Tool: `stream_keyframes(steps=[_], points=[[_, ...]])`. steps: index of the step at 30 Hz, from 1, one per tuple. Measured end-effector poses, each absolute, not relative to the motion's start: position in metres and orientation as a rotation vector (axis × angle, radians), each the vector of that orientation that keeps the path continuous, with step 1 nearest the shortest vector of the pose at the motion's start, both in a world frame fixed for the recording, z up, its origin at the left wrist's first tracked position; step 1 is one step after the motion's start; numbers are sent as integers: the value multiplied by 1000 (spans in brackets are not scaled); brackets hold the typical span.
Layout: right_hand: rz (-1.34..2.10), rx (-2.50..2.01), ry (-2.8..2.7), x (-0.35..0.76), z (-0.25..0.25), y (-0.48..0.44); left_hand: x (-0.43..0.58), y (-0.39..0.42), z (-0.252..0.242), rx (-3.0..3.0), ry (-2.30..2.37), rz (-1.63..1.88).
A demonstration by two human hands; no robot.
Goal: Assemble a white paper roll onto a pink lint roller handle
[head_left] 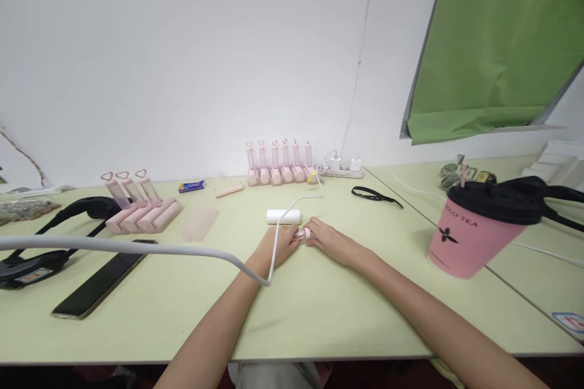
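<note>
My left hand and my right hand meet over the middle of the table, both closed on a small clear tube with a pale pink end. The left fingers wrap its clear part; the right fingertips pinch around the pale end. Most of the tube is hidden by the fingers. Just behind the hands a white cylinder lies on its side. A white cable hangs close to the camera and crosses in front of my left hand.
On the green table stand pink rolls with clear upright tubes, in a back row and a left group. Around them are a phone, black strap, power strip and pink cup.
</note>
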State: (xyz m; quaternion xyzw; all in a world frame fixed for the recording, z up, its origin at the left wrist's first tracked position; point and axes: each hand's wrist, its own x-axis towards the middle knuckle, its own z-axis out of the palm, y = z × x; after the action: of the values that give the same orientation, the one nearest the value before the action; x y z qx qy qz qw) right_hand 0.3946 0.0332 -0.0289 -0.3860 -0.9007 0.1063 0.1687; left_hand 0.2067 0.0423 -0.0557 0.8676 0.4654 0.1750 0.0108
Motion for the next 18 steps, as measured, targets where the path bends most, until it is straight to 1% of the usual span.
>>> stream_keyframes(steps=[2,5,12,15,18], points=[[237,-1151,-2550,394,-34,35,210,41,-56,2726,1459,487],[24,-1250,-2569,394,-37,38,215,38,-55,2737,1480,424],[-419,-1360,-2729,393,-28,37,229,25,-45,2666,1628,331],[-459,-1410,-2750,393,-27,37,233,20,-41,2621,1655,327],[-372,-1431,-2762,394,-29,37,234,16,-40,2623,1650,333]])
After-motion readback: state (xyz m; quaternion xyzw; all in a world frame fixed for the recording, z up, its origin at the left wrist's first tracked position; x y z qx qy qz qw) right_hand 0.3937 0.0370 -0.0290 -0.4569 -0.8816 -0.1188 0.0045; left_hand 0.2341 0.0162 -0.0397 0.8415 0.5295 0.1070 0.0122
